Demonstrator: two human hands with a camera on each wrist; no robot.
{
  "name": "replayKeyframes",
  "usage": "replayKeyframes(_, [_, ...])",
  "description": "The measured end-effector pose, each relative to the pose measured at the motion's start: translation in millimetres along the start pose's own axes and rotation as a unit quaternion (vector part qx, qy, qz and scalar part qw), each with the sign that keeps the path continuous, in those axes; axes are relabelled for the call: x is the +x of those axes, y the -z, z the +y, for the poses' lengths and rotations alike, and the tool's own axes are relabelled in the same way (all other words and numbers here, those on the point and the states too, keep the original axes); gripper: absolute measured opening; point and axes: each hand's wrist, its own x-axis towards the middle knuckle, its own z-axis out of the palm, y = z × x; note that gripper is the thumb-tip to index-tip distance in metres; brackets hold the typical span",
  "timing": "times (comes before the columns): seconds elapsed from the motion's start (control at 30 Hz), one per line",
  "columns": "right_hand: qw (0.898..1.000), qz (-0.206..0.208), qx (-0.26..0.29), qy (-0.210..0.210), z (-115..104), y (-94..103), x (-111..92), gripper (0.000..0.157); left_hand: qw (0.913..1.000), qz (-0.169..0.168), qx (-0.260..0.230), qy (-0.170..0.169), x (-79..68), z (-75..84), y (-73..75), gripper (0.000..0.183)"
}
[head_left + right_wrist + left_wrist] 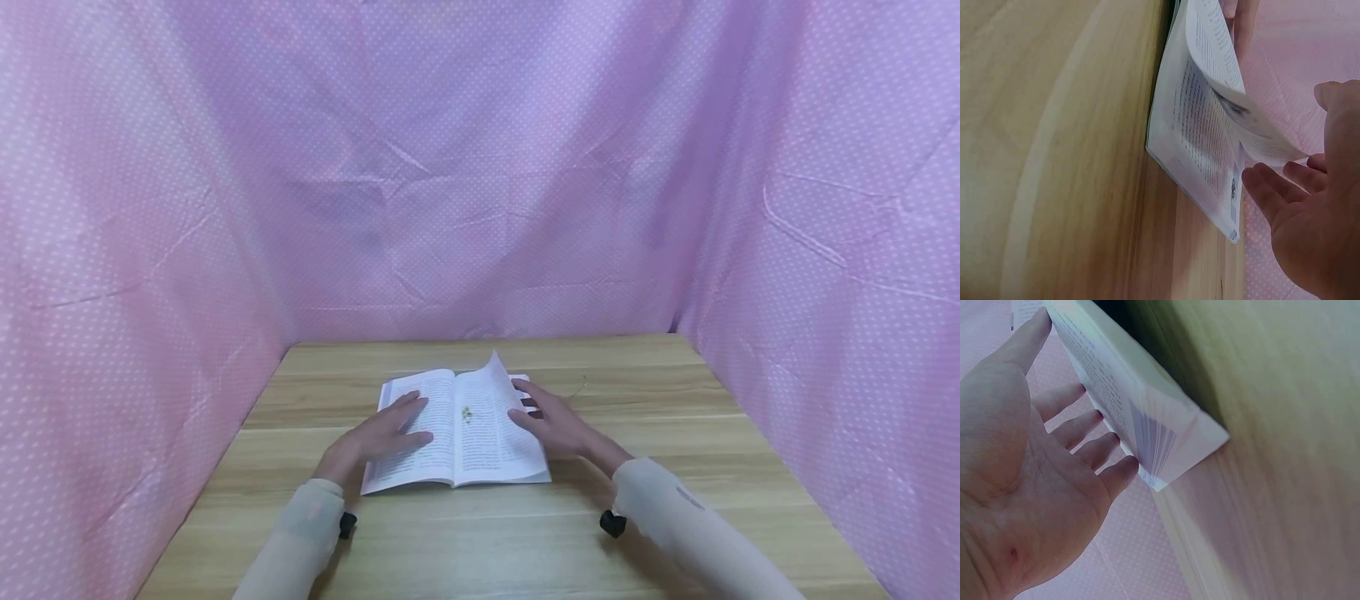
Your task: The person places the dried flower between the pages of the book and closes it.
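An open book lies on the table, printed text on both sides. My left hand rests on the left page, and the left wrist view shows its fingertips against the paper with the fingers extended. On the right, a single page stands partly raised, its upper corner pointing up. My right hand is at that page's outer edge. In the right wrist view a fingertip touches the lifted page, while the thumb stands apart from it. Small yellowish sprigs, perhaps dried flowers, lie on the right page near the spine.
The book lies on a wood-grain table. A thin stem-like piece lies on the table right of the book. Pink dotted cloth hangs behind and at both sides. Each wrist carries a small black device.
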Motion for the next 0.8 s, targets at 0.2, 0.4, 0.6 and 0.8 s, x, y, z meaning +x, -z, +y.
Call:
replayKeyframes(0.2, [0.999, -0.011, 0.024, 0.025, -7, 0.1, -9, 0.077, 0.9999, 0.003, 0.008, -0.008, 1.1, -0.9, -0.6, 0.091])
replayKeyframes(0.4, [0.998, -0.024, 0.042, 0.044, -15, -3.5, -13, 0.076, 0.9998, 0.007, 0.004, -0.019, 1.0, 0.0, 0.0, 0.091])
replayKeyframes(0.6, [0.997, -0.039, 0.036, 0.061, -24, -10.3, -12, 0.072, 0.9997, 0.006, -0.004, -0.022, 0.0, 1.0, 2.0, 0.091])
replayKeyframes(0.8, [0.996, -0.041, 0.021, 0.076, -30, -17.6, -10, 0.072, 0.9998, 0.006, 0.004, -0.021, -0.5, -0.1, 3.7, 0.091])
